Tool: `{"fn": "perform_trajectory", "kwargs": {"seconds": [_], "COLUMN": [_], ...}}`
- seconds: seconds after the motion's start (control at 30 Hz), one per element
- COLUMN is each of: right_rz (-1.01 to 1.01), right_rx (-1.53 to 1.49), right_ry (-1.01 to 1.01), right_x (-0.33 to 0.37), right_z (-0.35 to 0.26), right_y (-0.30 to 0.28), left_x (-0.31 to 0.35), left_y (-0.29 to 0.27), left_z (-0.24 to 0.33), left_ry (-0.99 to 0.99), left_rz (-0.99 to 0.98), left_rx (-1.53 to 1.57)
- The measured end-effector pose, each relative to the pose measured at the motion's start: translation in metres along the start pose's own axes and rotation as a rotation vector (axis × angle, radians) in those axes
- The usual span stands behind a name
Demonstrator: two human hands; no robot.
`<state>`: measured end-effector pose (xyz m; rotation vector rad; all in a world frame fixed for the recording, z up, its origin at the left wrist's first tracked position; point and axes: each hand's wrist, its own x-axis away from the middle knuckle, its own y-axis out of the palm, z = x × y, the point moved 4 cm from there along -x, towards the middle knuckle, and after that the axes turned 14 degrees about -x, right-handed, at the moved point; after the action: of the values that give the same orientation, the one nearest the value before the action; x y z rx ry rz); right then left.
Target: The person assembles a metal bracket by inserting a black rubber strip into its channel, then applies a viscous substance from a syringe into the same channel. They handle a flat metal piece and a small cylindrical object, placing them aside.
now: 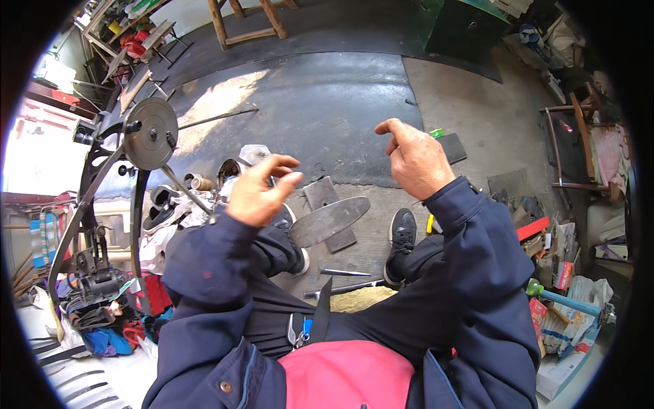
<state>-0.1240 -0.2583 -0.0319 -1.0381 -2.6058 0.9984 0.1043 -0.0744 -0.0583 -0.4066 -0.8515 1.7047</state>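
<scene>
My left hand (pixel 261 191) is raised in front of me, its thumb and index finger apart and nothing visible between them. My right hand (pixel 417 161) hangs in the air to the right, index finger stretched out and bent, the other fingers partly curled; I see nothing in it. Below and between them, a grey, rounded, sole-shaped flat piece (pixel 332 221) lies across a dark rectangular slab (pixel 340 239) on the floor between my shoes. Closer to me are a thin pointed tool (pixel 345 273) and a dark rod (pixel 351 288) beside a yellowish rough block (pixel 361 298).
At left stands a black hand-cranked machine with a round metal wheel (pixel 151 133). Several shoes (pixel 162 198) lie near its legs. A dark mat (pixel 327 109) covers the floor ahead. Tools and boxes (pixel 565 310) crowd the right side, near a wooden chair (pixel 579 136).
</scene>
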Motion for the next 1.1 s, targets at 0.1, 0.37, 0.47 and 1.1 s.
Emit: {"fn": "perform_trajectory", "kwargs": {"seconds": [0.1,0.37,0.47,1.1], "right_rz": [0.027,0.008,-0.012,0.003], "right_rx": [-0.042,0.043,0.042,0.067], "right_ry": [-0.029,-0.03,0.003,0.036], "right_x": [0.0,0.005,0.003,0.007], "right_z": [-0.002,0.0,0.001,0.011], "right_y": [-0.003,-0.003,-0.004,-0.015], "left_x": [0.002,0.01,0.007,0.014], "left_y": [0.055,0.105,0.105,0.14], "left_z": [-0.009,-0.021,-0.026,-0.013], "left_ry": [-0.037,-0.238,-0.218,-0.336], "left_rz": [-0.201,-0.641,-0.54,0.082], "left_rx": [-0.031,0.463,0.506,0.973]}}
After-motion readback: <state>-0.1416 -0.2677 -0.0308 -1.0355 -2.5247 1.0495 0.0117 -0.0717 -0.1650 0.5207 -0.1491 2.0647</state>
